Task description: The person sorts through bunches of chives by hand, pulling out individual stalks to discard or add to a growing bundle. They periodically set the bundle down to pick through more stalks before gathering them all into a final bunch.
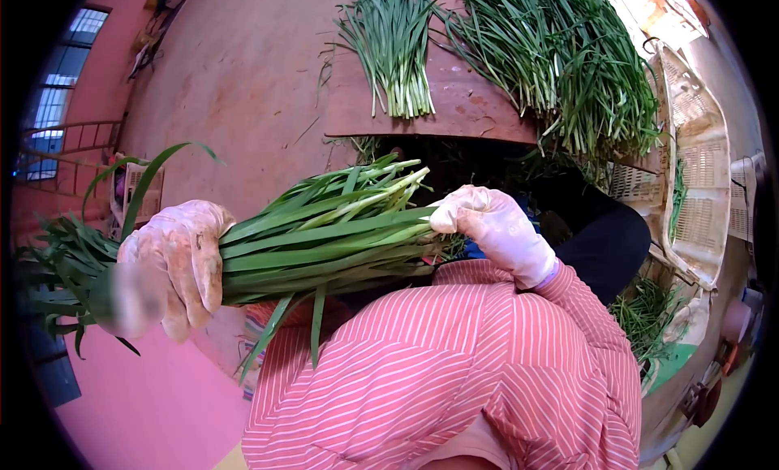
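Observation:
My left hand [177, 263], in a pale, dirt-stained glove, is closed around the leafy part of a bunch of garlic chives [324, 243]. The bunch lies sideways in front of my chest, its pale stem ends towards the right and its dark green leaf tips hanging out past my left hand. At the stem end, my right hand [495, 230], also gloved, has its fingers pinched together on the pale end of a garlic chive stalk. A few loose leaves dangle below the bunch.
A low reddish board [479, 105] ahead carries a small pile of garlic chives [398, 56] and a larger pile [568, 64] to its right. Plastic baskets [690, 137] stand at the right, with green scraps [645, 316] beside them. Concrete floor [235, 80] stretches ahead.

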A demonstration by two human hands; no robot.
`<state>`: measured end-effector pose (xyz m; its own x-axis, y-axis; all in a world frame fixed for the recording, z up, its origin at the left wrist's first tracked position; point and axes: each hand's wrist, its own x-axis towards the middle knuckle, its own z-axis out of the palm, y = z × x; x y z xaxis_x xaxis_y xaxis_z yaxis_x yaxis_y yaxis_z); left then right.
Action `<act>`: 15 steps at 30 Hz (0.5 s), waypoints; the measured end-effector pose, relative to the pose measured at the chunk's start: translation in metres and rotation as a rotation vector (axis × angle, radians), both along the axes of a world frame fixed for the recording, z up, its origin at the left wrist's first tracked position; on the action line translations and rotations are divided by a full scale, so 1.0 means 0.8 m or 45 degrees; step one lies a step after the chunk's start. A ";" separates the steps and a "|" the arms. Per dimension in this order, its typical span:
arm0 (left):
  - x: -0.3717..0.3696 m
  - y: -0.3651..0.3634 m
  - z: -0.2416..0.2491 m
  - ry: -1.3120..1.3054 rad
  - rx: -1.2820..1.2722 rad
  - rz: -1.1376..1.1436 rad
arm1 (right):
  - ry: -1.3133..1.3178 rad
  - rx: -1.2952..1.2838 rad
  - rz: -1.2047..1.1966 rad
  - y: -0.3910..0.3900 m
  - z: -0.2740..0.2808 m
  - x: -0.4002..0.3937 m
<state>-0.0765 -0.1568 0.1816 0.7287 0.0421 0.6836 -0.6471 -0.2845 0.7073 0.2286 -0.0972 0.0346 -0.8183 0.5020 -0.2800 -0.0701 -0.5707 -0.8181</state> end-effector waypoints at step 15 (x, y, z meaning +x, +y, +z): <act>-0.010 -0.031 0.020 -0.151 0.096 -0.071 | -0.542 1.293 -0.504 0.039 -0.015 0.018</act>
